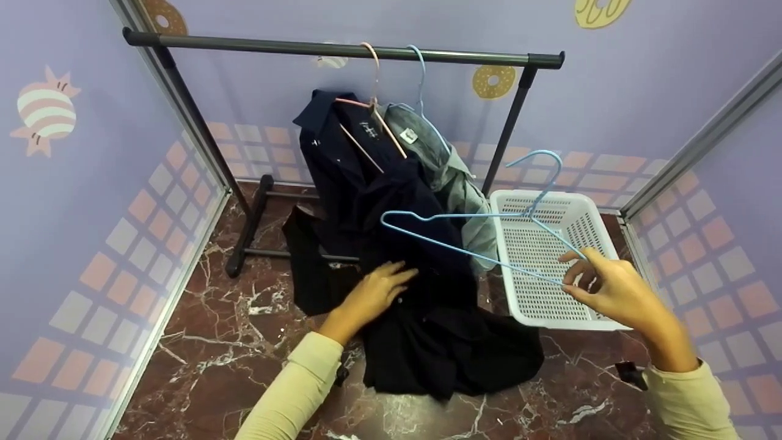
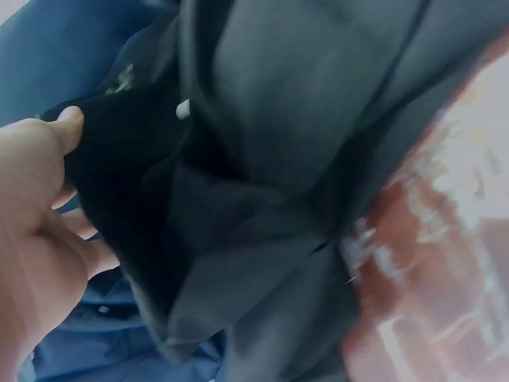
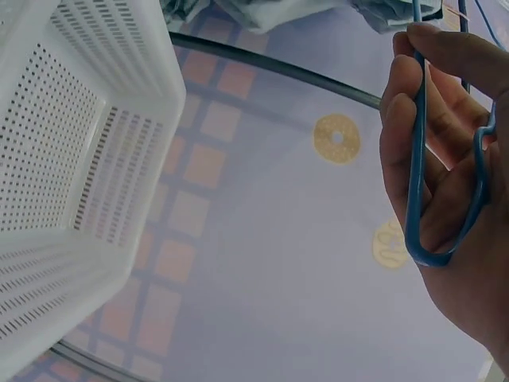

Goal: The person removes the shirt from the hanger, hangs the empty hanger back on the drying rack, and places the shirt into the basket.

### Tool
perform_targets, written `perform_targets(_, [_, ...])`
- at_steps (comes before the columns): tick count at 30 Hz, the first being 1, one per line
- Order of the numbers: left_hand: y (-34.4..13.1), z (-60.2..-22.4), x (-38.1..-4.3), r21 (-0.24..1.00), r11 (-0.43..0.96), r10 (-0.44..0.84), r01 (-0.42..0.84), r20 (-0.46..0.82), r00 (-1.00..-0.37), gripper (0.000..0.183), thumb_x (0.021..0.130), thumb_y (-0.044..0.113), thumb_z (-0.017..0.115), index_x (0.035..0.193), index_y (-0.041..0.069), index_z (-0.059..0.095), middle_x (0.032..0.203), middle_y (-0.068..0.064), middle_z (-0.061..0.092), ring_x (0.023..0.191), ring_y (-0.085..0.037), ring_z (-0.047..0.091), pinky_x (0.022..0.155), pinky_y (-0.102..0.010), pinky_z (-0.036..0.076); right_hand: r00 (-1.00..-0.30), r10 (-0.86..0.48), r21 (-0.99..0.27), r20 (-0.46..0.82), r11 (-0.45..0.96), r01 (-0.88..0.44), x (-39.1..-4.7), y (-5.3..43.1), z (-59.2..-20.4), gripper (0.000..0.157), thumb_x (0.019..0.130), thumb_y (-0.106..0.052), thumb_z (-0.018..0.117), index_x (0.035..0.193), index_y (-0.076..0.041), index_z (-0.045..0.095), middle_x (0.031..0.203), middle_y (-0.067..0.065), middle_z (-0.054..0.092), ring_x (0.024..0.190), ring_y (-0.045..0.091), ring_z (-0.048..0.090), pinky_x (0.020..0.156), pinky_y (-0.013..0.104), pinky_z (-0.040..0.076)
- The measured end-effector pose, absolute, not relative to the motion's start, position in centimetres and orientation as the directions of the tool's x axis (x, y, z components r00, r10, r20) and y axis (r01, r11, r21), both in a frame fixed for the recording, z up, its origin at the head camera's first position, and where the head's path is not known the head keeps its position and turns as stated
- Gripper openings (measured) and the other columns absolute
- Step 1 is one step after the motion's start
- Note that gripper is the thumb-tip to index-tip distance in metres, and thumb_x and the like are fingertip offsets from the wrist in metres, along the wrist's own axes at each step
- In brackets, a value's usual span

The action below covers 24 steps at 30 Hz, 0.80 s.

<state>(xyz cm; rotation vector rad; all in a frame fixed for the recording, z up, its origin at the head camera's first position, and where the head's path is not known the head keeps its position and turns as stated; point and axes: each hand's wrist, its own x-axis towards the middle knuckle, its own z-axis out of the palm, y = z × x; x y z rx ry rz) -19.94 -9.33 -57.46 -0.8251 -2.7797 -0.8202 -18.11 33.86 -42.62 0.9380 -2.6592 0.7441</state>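
Note:
My right hand [image 1: 611,287] grips one end of a light blue clothes hanger [image 1: 452,215], its hook raised above the white basket. In the right wrist view, the fingers curl round the hanger's bent end [image 3: 415,183]. A black shirt [image 1: 452,354] with a small white button lies crumpled on the floor. My left hand [image 1: 377,288] is at its upper part; the left wrist view has the thumb [image 2: 70,127] on the edge of the black cloth [image 2: 262,191], with the other fingertips behind that edge.
A dark clothes rack [image 1: 269,44] carries a navy shirt [image 1: 324,146] on a pink hanger [image 1: 374,79] and a grey-green shirt [image 1: 458,177] on a blue hanger [image 1: 421,79]. The white perforated basket [image 1: 507,293] stands at the right. Patterned walls [image 1: 702,79] enclose the marbled floor [image 1: 201,342].

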Motion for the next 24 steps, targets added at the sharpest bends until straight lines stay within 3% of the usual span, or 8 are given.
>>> perform_targets(4, [-8.4, -58.5, -19.2, 0.468, 0.74, 0.487, 0.483, 0.122, -0.865, 0.051, 0.107, 0.025, 0.056, 0.157, 0.026, 0.047, 0.161, -0.018, 0.042, 0.145, -0.05, 0.042, 0.111, -0.064, 0.045, -0.767, -0.53, -0.403, 0.361, 0.654, -0.641, -18.2, 33.4, -42.9, 0.045, 0.077, 0.003, 0.085, 0.116, -0.012, 0.067, 0.082, -0.011, 0.074, 0.066, -0.002, 0.061, 0.056, 0.013, 0.052])
perform_targets(8, [-7.5, -59.2, -18.6, 0.439, 0.774, 0.528, 0.456, -0.049, -0.848, 0.056, 0.111, 0.036, 0.043, 0.165, 0.03, 0.027, 0.17, -0.016, 0.025, 0.154, -0.048, 0.026, 0.115, -0.071, 0.035, -0.775, -0.529, -0.431, 0.345, 0.645, -0.631, -18.3, 33.0, -43.3, 0.045, 0.078, 0.002, 0.085, 0.116, -0.012, 0.066, 0.082, -0.008, 0.074, 0.065, -0.001, 0.061, 0.056, 0.013, 0.052])
perform_targets(14, [-6.8, -59.8, -18.1, 0.4, 0.785, 0.579, 0.474, -0.198, -0.791, 0.059, 0.111, 0.05, 0.029, 0.166, 0.03, 0.02, 0.174, -0.01, 0.013, 0.159, -0.042, 0.014, 0.123, -0.067, 0.024, -0.773, -0.534, -0.412, 0.343, 0.654, -0.635, -18.5, 32.6, -43.8, 0.044, 0.078, 0.001, 0.085, 0.116, -0.01, 0.066, 0.082, -0.011, 0.074, 0.065, -0.001, 0.061, 0.055, 0.014, 0.053])
perform_targets(19, [-7.2, -59.9, -18.2, 0.388, 0.78, 0.588, 0.491, -0.188, -0.787, 0.057, 0.111, 0.05, 0.029, 0.165, 0.032, 0.025, 0.173, -0.01, 0.021, 0.158, -0.041, 0.019, 0.125, -0.063, 0.024, -0.766, -0.529, -0.395, 0.366, 0.657, -0.642, -18.5, 32.4, -44.1, 0.046, 0.076, 0.001, 0.087, 0.116, -0.009, 0.066, 0.082, -0.012, 0.073, 0.065, -0.002, 0.062, 0.056, 0.014, 0.053])
perform_targets(24, [-8.7, -58.5, -18.5, 0.367, 0.767, 0.58, 0.526, -0.047, -0.813, 0.052, 0.111, 0.045, 0.036, 0.161, 0.03, 0.039, 0.167, -0.012, 0.036, 0.152, -0.044, 0.032, 0.124, -0.06, 0.03, -0.763, -0.541, -0.42, 0.353, 0.637, -0.646, -18.6, 32.0, -43.9, 0.046, 0.078, 0.003, 0.083, 0.12, -0.007, 0.065, 0.084, -0.008, 0.074, 0.066, -0.001, 0.064, 0.058, 0.013, 0.054])
